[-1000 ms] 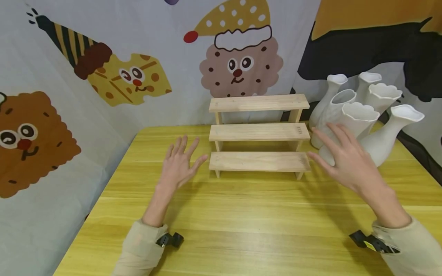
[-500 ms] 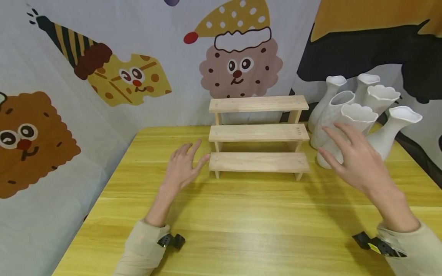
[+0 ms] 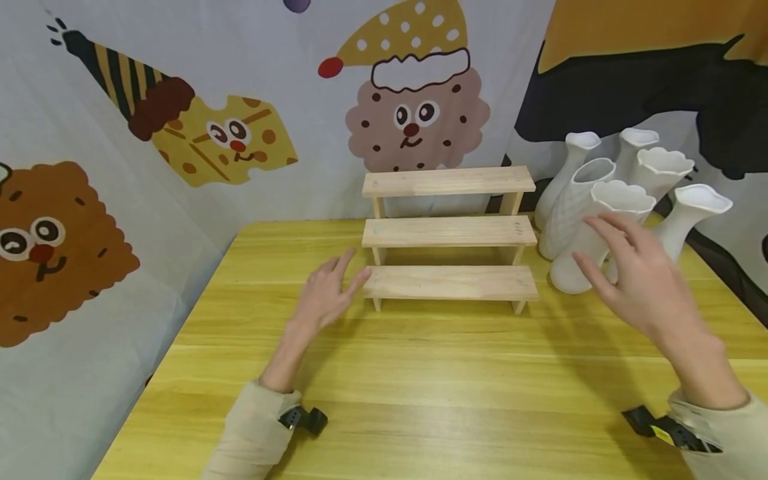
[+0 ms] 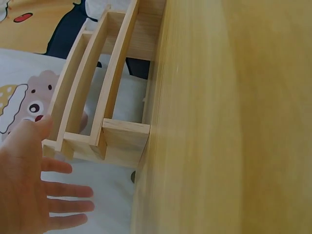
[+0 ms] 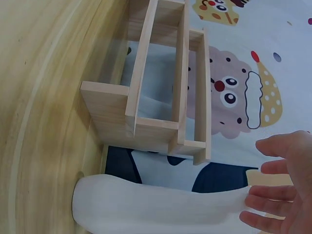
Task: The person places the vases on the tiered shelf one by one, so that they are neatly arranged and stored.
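Note:
A three-tier wooden shelf stand (image 3: 450, 231) stands at the back middle of the table. My left hand (image 3: 324, 297) is beside its left end, fingers extended, thumb tip close to the lowest step; in the left wrist view the fingers (image 4: 68, 190) are spread and hold nothing. At the right, my right hand (image 3: 651, 287) hangs in front of a white vase with a wavy rim (image 3: 621, 197), covering part of it. Its fingers are loosely bent and grip nothing. In the right wrist view the fingertips (image 5: 251, 201) overlap the top of a white vase (image 5: 161, 204).
Several more white vases cluster at the back right, among them a textured one (image 3: 561, 227) and a flared-neck one (image 3: 690, 213). The yellow wood-grain table (image 3: 432, 380) reaches back to a cloth backdrop (image 3: 318, 133) printed with cartoon food.
My right hand has drawn back right and slightly down, uncovering more of the front vase. The left hand has shifted a little right and down, nearer the shelf stand.

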The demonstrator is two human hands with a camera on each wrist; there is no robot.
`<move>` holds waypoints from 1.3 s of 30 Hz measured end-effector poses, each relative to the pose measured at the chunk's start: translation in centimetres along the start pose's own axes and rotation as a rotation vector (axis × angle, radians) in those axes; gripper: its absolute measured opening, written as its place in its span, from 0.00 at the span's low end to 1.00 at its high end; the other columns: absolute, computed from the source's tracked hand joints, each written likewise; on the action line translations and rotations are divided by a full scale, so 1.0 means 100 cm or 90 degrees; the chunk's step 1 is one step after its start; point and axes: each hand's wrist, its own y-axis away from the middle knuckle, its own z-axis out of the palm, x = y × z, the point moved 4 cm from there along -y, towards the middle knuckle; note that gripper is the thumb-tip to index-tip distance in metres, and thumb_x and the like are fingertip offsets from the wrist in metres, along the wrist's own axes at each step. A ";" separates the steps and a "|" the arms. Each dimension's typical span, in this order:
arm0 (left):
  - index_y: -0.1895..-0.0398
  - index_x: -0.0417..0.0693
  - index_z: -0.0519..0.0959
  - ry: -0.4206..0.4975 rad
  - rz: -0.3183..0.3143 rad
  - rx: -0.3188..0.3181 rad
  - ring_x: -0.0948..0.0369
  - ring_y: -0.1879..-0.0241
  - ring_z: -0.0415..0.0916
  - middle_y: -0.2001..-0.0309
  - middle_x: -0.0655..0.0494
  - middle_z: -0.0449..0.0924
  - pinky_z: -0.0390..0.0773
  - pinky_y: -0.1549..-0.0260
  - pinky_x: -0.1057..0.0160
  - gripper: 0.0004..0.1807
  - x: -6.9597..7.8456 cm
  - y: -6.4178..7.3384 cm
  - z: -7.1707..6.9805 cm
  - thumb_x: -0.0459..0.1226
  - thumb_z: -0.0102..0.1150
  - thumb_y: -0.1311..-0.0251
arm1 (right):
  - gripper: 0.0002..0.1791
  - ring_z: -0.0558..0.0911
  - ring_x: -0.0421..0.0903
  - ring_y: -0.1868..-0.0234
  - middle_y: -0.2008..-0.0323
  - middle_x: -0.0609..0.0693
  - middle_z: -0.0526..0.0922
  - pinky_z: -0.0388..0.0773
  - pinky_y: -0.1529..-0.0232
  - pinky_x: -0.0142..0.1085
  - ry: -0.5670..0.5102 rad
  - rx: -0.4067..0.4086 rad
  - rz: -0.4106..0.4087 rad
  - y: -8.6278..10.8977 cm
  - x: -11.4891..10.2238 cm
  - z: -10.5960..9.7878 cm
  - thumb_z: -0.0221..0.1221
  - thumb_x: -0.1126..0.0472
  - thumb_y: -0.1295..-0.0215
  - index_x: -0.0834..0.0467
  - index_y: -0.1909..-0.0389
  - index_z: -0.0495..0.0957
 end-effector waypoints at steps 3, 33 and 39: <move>0.22 0.45 0.59 0.022 -0.011 -0.013 0.36 0.34 0.66 0.32 0.33 0.67 0.68 0.36 0.35 0.41 0.001 0.000 0.002 0.64 0.36 0.25 | 0.30 0.70 0.69 0.39 0.37 0.67 0.70 0.69 0.41 0.67 -0.009 0.016 0.014 0.001 0.003 -0.003 0.66 0.64 0.36 0.67 0.35 0.71; 0.25 0.40 0.62 0.183 -0.092 -0.037 0.47 0.48 0.80 0.44 0.40 0.80 0.80 0.49 0.45 0.41 -0.004 -0.011 0.019 0.63 0.35 0.24 | 0.38 0.71 0.74 0.47 0.43 0.77 0.67 0.71 0.48 0.69 -0.033 -0.055 0.337 0.008 0.043 -0.001 0.55 0.51 0.25 0.73 0.30 0.53; 0.27 0.38 0.64 0.229 -0.102 -0.032 0.45 0.49 0.81 0.46 0.38 0.80 0.80 0.47 0.45 0.38 -0.004 -0.010 0.020 0.60 0.38 0.22 | 0.43 0.71 0.76 0.47 0.41 0.79 0.67 0.72 0.49 0.70 -0.084 -0.065 0.334 0.005 0.050 0.004 0.56 0.47 0.26 0.71 0.26 0.49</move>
